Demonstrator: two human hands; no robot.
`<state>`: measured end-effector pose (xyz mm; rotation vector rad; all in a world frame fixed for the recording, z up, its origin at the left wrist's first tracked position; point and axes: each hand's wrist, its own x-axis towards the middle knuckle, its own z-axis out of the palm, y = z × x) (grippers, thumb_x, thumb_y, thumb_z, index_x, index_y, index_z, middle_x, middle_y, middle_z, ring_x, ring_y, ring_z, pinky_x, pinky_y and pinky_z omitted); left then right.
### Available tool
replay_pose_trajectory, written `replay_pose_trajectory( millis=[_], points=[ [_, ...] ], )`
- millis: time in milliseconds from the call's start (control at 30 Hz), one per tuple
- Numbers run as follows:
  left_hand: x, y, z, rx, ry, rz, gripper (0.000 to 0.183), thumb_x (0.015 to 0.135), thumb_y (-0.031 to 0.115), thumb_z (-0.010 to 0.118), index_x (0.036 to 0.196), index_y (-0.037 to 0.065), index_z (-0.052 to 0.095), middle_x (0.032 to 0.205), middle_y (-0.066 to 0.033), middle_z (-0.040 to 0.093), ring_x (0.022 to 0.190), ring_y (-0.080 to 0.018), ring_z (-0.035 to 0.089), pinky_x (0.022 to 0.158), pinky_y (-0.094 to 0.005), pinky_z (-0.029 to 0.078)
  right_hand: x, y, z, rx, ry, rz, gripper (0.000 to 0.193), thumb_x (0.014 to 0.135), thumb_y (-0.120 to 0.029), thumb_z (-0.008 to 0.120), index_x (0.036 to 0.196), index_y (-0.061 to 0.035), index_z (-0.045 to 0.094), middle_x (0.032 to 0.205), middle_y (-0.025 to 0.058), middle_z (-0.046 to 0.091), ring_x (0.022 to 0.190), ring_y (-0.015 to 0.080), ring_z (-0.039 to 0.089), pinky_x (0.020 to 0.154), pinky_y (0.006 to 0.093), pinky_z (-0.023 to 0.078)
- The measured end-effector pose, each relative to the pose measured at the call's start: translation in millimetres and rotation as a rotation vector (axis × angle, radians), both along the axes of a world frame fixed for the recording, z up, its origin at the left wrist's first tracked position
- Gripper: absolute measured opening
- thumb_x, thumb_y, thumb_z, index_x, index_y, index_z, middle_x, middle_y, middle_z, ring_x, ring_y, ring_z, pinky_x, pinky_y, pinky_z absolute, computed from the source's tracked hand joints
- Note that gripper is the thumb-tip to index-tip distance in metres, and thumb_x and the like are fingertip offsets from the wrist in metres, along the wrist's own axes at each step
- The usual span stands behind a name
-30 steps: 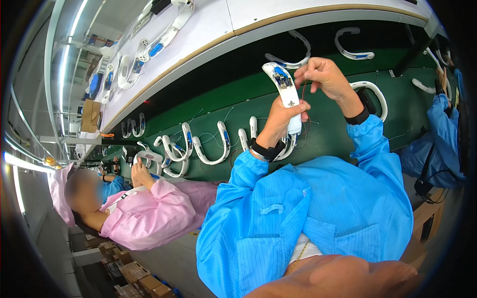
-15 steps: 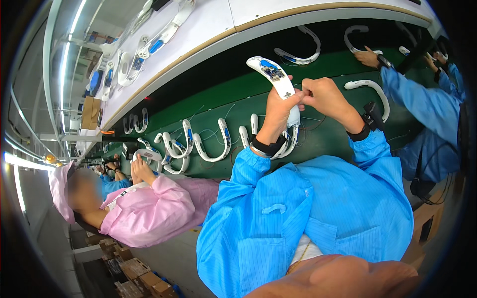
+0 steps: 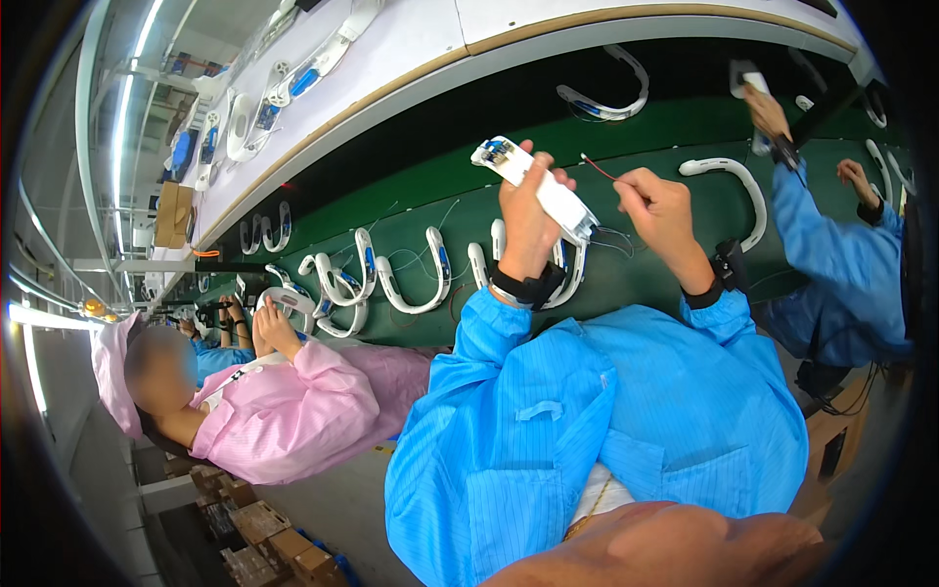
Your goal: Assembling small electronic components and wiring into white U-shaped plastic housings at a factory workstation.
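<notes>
My left hand (image 3: pixel 524 227) is wrapped round a white plastic device housing (image 3: pixel 556 203), raised above the green work surface. At its upper end a small circuit board and blue parts (image 3: pixel 499 152) lie exposed, and thin wires trail from its lower end. To the right of it, apart from the housing, my right hand (image 3: pixel 657 207) pinches a thin red and dark wire (image 3: pixel 600 168). The wire's free end, with a small pale tip, points up and left. White curved housings (image 3: pixel 582 279) lie just below my left hand, partly hidden by the wrist.
Several U-shaped white housings (image 3: pixel 423 308) line the green surface (image 3: pixel 646 259) to the left; another curved one (image 3: pixel 753 196) lies right. A raised white shelf (image 3: pixel 391 59) runs along the far side. One co-worker in pink (image 3: pixel 293 416) sits left, another in blue (image 3: pixel 831 225) reaches in from the right.
My right hand has drawn away from the housing, with the wire now showing in its fingers. The housing has turned in my left hand. At right, the co-worker's hand has lifted a white piece.
</notes>
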<state>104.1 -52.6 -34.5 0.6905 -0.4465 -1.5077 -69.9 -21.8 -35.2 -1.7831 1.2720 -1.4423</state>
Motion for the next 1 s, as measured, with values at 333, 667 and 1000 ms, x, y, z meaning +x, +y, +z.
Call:
replay_pose_trajectory(
  millis=[333,667,1000],
  points=[
    [42.1,-20.6,-12.6,0.088,0.389,-0.037,0.018,0.093,0.021,0.056,0.097,0.004,0.051,0.081,-0.0054,0.053,0.071,-0.0154,0.052,0.072,-0.0326,0.049,2.9,20.2,0.2,0.093,-0.006,0.283,0.006,0.079,-0.007,0.066,0.077,-0.0025,0.063,0.054,0.0066,0.056,0.044,0.0136,0.051,0.043,0.0263,0.037],
    [41.4,-13.7,-13.7,0.090,0.441,-0.060,0.019,0.092,0.020,0.058,0.098,0.003,0.052,0.081,-0.0053,0.053,0.070,-0.0151,0.053,0.073,-0.0320,0.049,12.5,15.9,-13.7,0.128,-0.057,0.240,0.003,0.080,-0.001,0.063,0.077,0.0010,0.064,0.056,0.0035,0.058,0.048,0.0044,0.050,0.044,0.0216,0.036],
    [19.3,5.2,-12.0,0.052,0.382,-0.020,0.017,0.093,0.020,0.057,0.097,0.005,0.052,0.078,-0.0039,0.051,0.069,-0.0142,0.051,0.074,-0.0314,0.048,16.2,34.7,-26.3,0.172,-0.195,0.021,0.009,0.079,-0.005,0.063,0.072,-0.0006,0.060,0.049,0.0034,0.052,0.042,0.0058,0.044,0.041,0.0244,0.032]
  ],
)
